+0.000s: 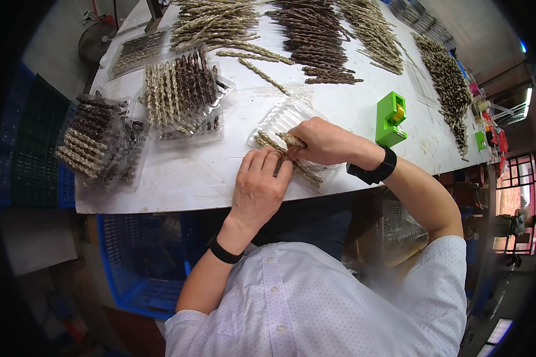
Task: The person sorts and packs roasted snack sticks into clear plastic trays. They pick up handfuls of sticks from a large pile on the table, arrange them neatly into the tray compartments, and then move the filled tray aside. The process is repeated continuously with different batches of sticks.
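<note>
A clear plastic tray [275, 119] with moulded grooves lies at the table's front edge, with several gold twisted glittery sticks [307, 174] in its nearer part. My right hand [323, 141] is closed over the tray, and the end of a gold twisted stick pokes out at its left side. Against the tray's left edge, my left hand [261, 184] has its fingers curled down beside the sticks. Its fingertips are partly hidden, so what they pinch is unclear. Both hands are close together, almost touching. Each wrist wears a black band.
Filled clear packs [181, 89] of gold and dark sticks are stacked left, with more packs [95, 143] at the corner. Loose gold [214, 24] and dark brown sticks [315, 41] lie in piles behind. A green tape dispenser [391, 119] stands right. A blue crate [140, 256] sits below the table.
</note>
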Demonstrator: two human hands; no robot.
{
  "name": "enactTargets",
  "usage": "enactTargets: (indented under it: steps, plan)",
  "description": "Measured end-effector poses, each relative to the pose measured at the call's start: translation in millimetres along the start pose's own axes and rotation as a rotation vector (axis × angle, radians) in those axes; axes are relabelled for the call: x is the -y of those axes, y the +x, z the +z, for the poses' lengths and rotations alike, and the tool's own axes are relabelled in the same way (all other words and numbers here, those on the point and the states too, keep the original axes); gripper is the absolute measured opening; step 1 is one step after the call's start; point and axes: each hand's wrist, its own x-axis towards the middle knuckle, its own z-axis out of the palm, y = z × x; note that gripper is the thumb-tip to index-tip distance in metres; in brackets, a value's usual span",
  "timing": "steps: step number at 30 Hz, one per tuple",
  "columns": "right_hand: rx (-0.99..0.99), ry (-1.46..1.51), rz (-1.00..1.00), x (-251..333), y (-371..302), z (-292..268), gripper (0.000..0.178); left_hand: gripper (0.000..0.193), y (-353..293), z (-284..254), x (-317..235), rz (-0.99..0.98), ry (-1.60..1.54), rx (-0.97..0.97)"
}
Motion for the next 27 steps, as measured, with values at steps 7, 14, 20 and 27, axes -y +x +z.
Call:
enactTargets:
  steps: [7,14,20,27]
  plan:
    - [-0.086,-0.080,0.140,20,-3,-33,0.042,0.049,4,-6,-2,-0.049,-0.029,0.106]
    - [0.034,-0.014,0.106,17,-1,-50,0.041,0.048,5,-5,-2,-0.051,-0.020,0.119]
    - [0.064,0.102,0.118,10,3,-36,0.049,0.045,3,-5,-2,-0.054,-0.006,0.143]
    - [0.147,0.008,0.111,4,6,-14,0.049,0.040,4,-7,-1,-0.035,-0.018,0.121]
